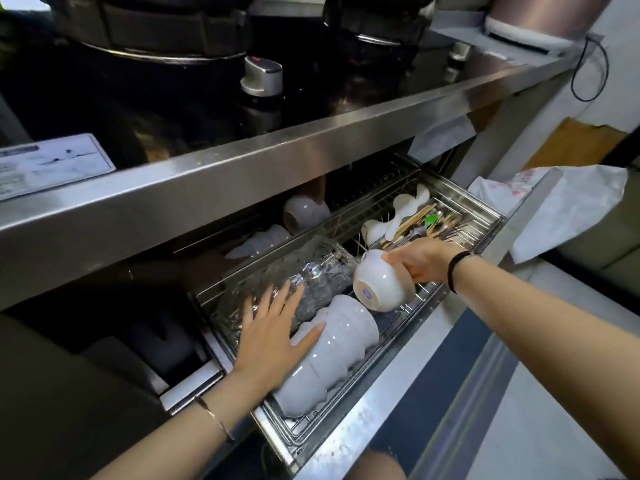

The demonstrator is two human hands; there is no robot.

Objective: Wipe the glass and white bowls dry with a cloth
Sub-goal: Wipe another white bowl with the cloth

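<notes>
Holding a white bowl (377, 289) in my right hand (420, 266), I have it just above the right part of the wire drawer rack (374, 400), tilted so that its foot and a small blue sticker face me. My fingers are mostly hidden behind the bowl, but they seem to curl round its rim. My left hand (273, 329) lies flat with the fingers spread and straight. Its palm rests on the near stack of white bowls (332, 344), which lies on its side along the front of the rack, and its fingertips touch the glass bowls (304, 271) just beyond. The glass bowls also lie on their sides, in a row behind the white stack.

To the far right of the rack, a compartment holds chopsticks and cutlery (426, 225) with white spoons (403, 206) beside them. Far left, under the steel counter, white cups (304, 211) lie tipped over. A stove knob (261, 76) sits on the black hob above. A white plastic bag (571, 209) hangs at the right.
</notes>
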